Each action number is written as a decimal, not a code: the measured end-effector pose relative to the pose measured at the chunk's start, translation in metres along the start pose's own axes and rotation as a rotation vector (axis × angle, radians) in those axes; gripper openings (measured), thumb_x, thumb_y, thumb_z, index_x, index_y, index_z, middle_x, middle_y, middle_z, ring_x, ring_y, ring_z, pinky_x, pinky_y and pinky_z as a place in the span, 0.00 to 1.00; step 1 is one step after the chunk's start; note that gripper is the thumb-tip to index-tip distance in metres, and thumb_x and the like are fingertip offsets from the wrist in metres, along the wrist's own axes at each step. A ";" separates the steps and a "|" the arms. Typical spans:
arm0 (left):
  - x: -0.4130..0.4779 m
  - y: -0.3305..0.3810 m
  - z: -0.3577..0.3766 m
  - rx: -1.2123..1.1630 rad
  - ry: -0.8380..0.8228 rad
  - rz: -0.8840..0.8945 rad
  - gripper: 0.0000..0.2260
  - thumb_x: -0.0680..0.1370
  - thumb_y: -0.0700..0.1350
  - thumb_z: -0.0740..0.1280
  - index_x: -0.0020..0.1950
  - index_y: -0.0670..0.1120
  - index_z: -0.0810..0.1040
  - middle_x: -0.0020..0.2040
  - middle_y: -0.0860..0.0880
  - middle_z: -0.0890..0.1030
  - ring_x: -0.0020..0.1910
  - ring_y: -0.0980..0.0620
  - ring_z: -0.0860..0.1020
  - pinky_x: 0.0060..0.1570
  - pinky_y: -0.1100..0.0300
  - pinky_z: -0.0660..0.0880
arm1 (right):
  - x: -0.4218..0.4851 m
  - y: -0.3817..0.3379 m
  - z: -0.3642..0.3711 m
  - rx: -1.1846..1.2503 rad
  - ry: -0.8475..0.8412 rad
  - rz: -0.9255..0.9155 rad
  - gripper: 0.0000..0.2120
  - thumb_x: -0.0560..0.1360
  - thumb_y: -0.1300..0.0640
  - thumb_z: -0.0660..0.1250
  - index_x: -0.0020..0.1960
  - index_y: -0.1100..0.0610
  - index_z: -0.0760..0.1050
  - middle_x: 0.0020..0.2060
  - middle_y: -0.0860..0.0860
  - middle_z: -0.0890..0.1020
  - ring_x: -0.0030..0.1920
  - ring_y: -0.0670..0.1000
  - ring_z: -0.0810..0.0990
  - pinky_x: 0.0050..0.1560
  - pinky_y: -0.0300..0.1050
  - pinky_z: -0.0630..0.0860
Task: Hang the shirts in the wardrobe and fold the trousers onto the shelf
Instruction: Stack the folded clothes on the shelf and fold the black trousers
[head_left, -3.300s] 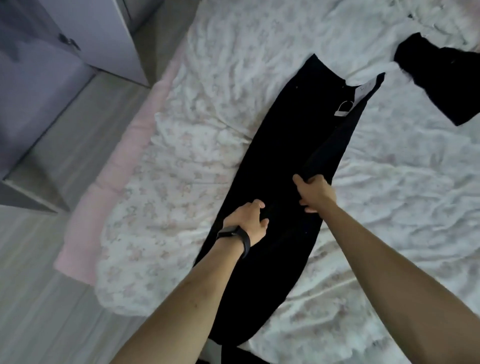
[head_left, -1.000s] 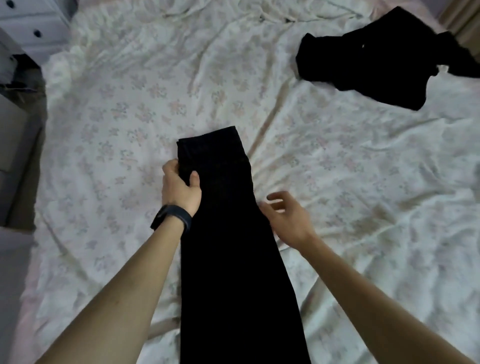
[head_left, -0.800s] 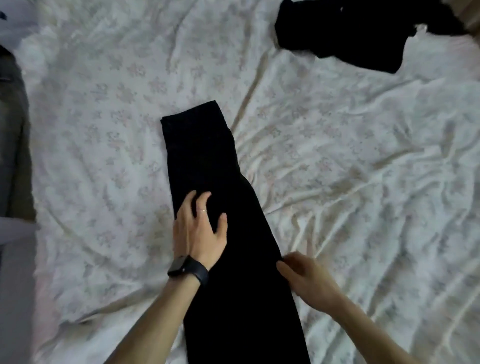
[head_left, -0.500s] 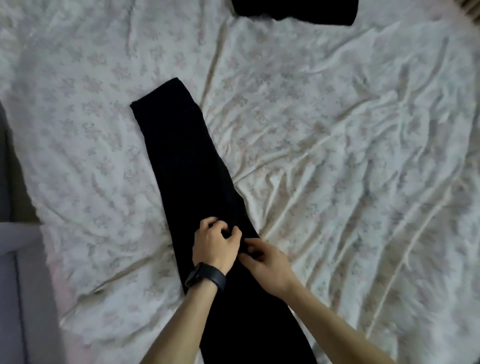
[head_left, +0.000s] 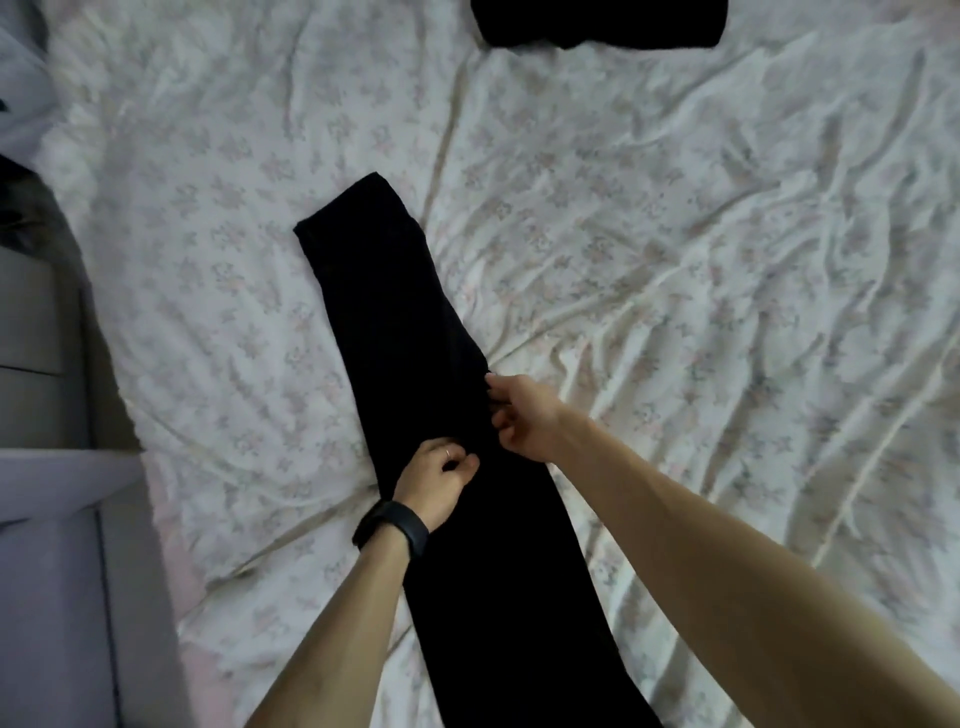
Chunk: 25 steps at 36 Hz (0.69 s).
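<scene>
1. One head view: the black trousers (head_left: 415, 322) lie long and narrow on the bed sheet (head_left: 727, 260), seemingly doubled leg on leg.
2. The left hand (head_left: 436, 480) and right hand (head_left: 524, 415) both pinch the cloth mid-length.
3. Cross-folds, shelving and the dark garment (head_left: 597, 23) are not yet done.

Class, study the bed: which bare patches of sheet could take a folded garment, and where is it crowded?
Free: the sheet right of the black trousers, below the dark garment at the top edge; a narrower patch between the trousers and the grey furniture. Crowded: mid-trousers, where left hand and right hand grip.
</scene>
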<state>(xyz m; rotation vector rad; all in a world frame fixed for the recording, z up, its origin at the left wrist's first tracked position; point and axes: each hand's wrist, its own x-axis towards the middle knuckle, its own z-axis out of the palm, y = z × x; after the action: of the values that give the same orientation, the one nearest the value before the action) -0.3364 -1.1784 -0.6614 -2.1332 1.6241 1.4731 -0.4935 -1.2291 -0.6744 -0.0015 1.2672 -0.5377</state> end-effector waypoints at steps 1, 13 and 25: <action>0.001 0.001 0.000 0.021 0.002 0.005 0.15 0.82 0.49 0.66 0.63 0.41 0.80 0.71 0.49 0.71 0.68 0.50 0.72 0.56 0.70 0.60 | 0.004 -0.003 0.001 0.023 0.030 0.021 0.11 0.82 0.54 0.63 0.40 0.53 0.71 0.30 0.47 0.70 0.23 0.43 0.65 0.21 0.36 0.59; 0.018 0.018 0.012 0.302 0.066 -0.023 0.19 0.79 0.62 0.60 0.68 0.62 0.60 0.64 0.49 0.64 0.64 0.42 0.67 0.60 0.45 0.72 | -0.006 -0.012 -0.031 0.178 0.346 -0.320 0.06 0.76 0.64 0.73 0.43 0.57 0.77 0.31 0.51 0.75 0.21 0.44 0.69 0.20 0.38 0.64; 0.030 -0.005 0.027 0.464 0.181 0.044 0.28 0.79 0.70 0.44 0.76 0.70 0.34 0.78 0.55 0.28 0.70 0.44 0.63 0.61 0.48 0.71 | 0.010 -0.021 -0.042 -0.273 0.456 -0.590 0.08 0.74 0.59 0.75 0.43 0.55 0.75 0.37 0.49 0.84 0.39 0.49 0.83 0.39 0.42 0.80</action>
<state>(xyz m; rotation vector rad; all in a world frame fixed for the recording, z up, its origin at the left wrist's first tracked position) -0.3508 -1.1814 -0.6993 -2.0120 1.8570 0.8162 -0.5379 -1.2387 -0.6908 -0.5204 1.7893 -0.8985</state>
